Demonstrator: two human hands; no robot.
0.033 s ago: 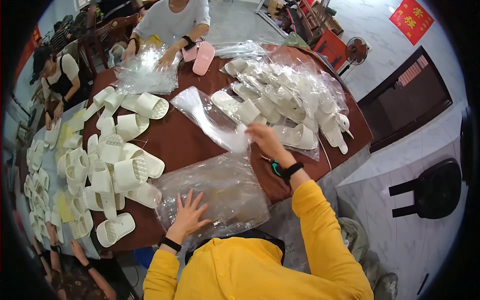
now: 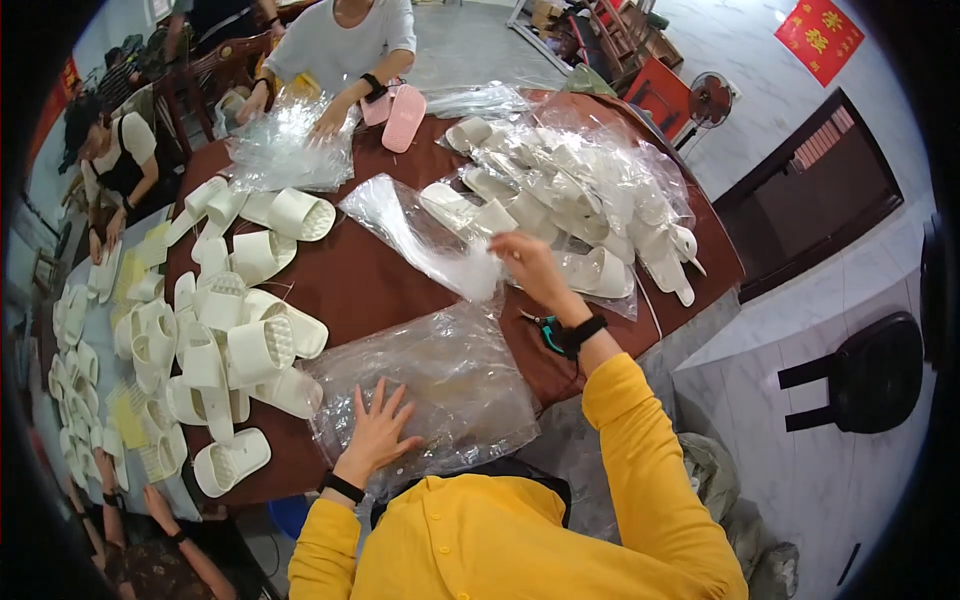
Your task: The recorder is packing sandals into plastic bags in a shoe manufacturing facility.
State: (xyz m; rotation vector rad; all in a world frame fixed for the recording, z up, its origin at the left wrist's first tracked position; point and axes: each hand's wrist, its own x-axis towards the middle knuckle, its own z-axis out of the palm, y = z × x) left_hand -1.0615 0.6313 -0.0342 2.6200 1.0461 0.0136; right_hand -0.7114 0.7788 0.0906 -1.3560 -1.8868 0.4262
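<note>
My left hand (image 2: 375, 435) lies flat with its fingers spread on clear plastic bags (image 2: 440, 370) at the table's front edge. Farther right, my right hand (image 2: 528, 265) has its fingers pinched on the crumpled end of another clear plastic bag (image 2: 415, 230), which stretches away to the left. Just below that wrist rest scissors with teal handles (image 2: 552, 335). Left of my hands is a loose heap of cream slippers (image 2: 262, 350). Bagged white slippers (image 2: 570, 190) are piled beyond my right hand.
The brown-covered table (image 2: 350, 275) curves around. Across it, a person in a white shirt (image 2: 340, 50) handles clear bags beside pink slippers (image 2: 404, 118). Other people work at a side table (image 2: 185, 490) on the left. A black stool (image 2: 880, 380) and a fan (image 2: 711, 100) stand right.
My right hand has shifted slightly away from me, and the bag's crumpled end has moved with it. My left hand stays in place.
</note>
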